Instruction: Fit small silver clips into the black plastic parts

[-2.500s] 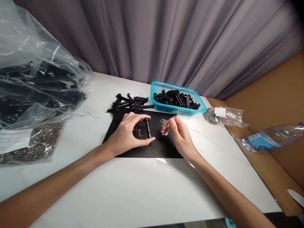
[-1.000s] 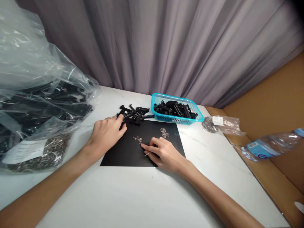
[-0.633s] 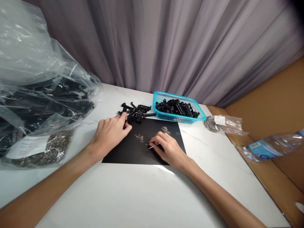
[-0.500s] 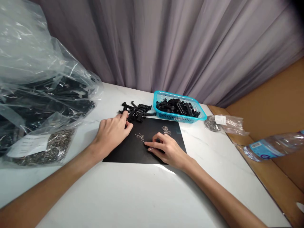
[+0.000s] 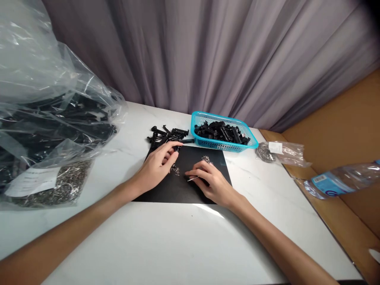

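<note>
My left hand [image 5: 158, 164] is closed over the mat, with a black plastic part [image 5: 177, 149] showing at its fingertips; most of that part is hidden by the fingers. Between the fingers of my right hand [image 5: 209, 180] is a thin, shiny metal rod [image 5: 193, 178], its exact kind too small to tell. Both hands are above a black mat [image 5: 175, 192]. Small metal pieces, perhaps springs or clips, form one little heap [image 5: 176, 171] between the hands and another heap [image 5: 207, 159] just beyond my right fingers. Behind my left hand lies a pile of black plastic parts [image 5: 166, 135].
A blue basket [image 5: 225, 148] full of black parts stands at the back. On the left are a large clear bag [image 5: 59, 114] of black parts and a bag of metal pieces [image 5: 71, 182]. A smaller bag [image 5: 267, 152], a plastic bottle [image 5: 341, 182] and cardboard [image 5: 332, 146] are at right.
My left hand has moved right, from the pile of black parts to over the mat, now with a black plastic part. My right hand has shifted slightly right, away from the nearer heap.
</note>
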A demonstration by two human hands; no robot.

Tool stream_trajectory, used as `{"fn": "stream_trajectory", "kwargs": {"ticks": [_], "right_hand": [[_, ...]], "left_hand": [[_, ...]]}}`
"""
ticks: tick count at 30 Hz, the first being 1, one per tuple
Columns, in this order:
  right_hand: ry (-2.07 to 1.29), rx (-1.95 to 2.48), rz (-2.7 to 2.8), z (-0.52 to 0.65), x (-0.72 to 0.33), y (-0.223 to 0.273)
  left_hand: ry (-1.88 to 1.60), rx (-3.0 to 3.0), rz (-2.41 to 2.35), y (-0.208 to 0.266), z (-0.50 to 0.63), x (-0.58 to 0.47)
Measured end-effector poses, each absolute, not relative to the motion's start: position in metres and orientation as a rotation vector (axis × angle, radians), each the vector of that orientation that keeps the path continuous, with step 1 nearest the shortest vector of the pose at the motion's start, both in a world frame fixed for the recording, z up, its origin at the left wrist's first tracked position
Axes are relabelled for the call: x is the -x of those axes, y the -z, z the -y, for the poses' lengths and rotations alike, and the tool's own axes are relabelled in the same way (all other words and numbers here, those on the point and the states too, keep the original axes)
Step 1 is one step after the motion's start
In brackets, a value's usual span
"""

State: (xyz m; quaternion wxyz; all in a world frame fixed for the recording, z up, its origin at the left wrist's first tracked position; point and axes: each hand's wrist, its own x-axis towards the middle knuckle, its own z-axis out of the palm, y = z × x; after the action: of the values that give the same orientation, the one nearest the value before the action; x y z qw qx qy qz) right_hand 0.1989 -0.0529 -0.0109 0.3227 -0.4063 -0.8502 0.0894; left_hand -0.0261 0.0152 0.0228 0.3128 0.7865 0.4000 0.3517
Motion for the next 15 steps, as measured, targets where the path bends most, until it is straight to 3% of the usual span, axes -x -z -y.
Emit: {"fn": "stream_trajectory", "kwargs": {"ticks": [5, 15], "right_hand": [[-0.328, 0.991, 2.376, 0.058, -0.203, 0.007], [-0.18, 1.114, 2.209, 0.054, -0.194, 0.013]], "left_hand": [[-0.943, -1.976, -1.016, -0.015, -0.019, 0.025], [-0.888, -2.202, -0.945, -0.007, -0.022, 0.027]]}}
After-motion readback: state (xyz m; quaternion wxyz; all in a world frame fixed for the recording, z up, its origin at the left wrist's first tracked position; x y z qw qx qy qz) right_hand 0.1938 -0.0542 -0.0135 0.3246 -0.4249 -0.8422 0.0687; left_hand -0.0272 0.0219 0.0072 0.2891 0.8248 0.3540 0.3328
